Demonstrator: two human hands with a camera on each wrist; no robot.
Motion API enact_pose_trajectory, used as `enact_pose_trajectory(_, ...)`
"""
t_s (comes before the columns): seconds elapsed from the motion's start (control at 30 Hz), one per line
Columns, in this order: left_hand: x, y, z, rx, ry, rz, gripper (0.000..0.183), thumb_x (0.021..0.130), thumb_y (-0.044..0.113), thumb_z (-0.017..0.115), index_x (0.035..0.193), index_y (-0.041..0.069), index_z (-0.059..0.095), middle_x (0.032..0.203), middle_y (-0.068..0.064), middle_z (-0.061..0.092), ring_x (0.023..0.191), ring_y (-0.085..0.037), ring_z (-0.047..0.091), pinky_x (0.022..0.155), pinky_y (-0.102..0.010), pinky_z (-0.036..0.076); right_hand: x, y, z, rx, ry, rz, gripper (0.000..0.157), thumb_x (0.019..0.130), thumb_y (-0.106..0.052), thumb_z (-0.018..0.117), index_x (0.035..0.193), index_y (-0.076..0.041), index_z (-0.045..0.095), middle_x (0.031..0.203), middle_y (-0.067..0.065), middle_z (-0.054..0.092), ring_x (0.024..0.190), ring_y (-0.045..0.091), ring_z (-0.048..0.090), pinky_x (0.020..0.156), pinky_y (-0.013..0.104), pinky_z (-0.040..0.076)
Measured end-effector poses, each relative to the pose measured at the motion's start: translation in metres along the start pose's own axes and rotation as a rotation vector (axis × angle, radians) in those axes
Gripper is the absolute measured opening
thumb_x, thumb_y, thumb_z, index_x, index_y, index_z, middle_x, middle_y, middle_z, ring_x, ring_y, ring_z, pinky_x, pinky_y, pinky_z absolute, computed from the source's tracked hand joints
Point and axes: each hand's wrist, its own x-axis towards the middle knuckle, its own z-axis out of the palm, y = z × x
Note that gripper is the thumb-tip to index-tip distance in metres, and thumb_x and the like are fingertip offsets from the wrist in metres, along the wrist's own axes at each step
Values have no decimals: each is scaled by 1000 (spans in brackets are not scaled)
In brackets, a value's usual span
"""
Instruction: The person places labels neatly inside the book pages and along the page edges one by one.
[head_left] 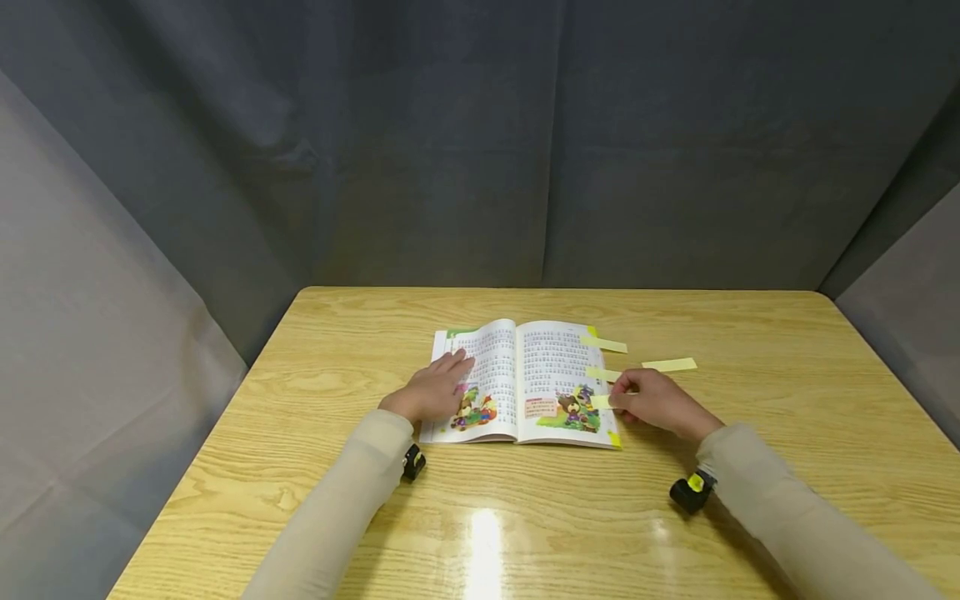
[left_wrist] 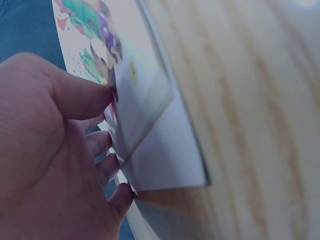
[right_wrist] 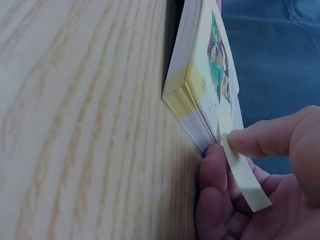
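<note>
An open picture book (head_left: 553, 350) lies on the table, with printed text and coloured animal drawings on both pages. My left hand (head_left: 437, 388) rests on the left page, fingers extended; in the left wrist view its thumb lies on the page. At the book's right edge my right hand (head_left: 660, 402) pinches a pale yellow paper strip (right_wrist: 245, 182) between thumb and fingers. One end of that strip lies over the right page. Two similar strips, an upper one (head_left: 606, 344) and a middle one (head_left: 602, 374), stick out from the same edge above it.
A loose yellow strip (head_left: 670, 365) lies on the wooden table (head_left: 787, 375) right of the book, beyond my right hand. Dark grey cloth (head_left: 435, 150) hangs behind the table's far edge. A black device (head_left: 692, 492) is strapped at each wrist.
</note>
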Motion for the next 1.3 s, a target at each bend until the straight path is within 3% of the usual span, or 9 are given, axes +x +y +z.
enact_pose_trajectory(0.27,1,0,0,6,-5,17,56,106,25,33,160,15,19,169,-8,11,157,-30,12,128,-48,17,2,1,3,-64,1,-32,14,95,-17,60,94,-3,61,77,6,62,65,16,50,57,28,42)
enact_pose_trajectory(0.6,0,3,-1,13,-13,23,56,107,25,32,160,14,18,169,-8,10,157,-30,11,128,-48,16,8,-2,0,-166,-15,23,31,92,-36,68,83,-8,59,68,0,49,59,15,40,54,28,34)
enact_pose_trajectory(0.93,-1,-1,-4,29,12,9,55,107,24,32,159,12,21,169,-10,12,157,-31,13,128,-48,18,10,-22,1,-382,-19,18,34,90,-42,66,80,-10,57,72,1,51,60,15,44,54,27,34)
enact_pose_trajectory(1.3,-1,1,-1,11,-1,8,56,106,23,31,160,12,19,169,-10,10,157,-31,11,129,-47,15,15,-12,-2,-321,-100,35,42,93,-47,64,75,-12,51,65,-1,43,57,13,37,54,27,32)
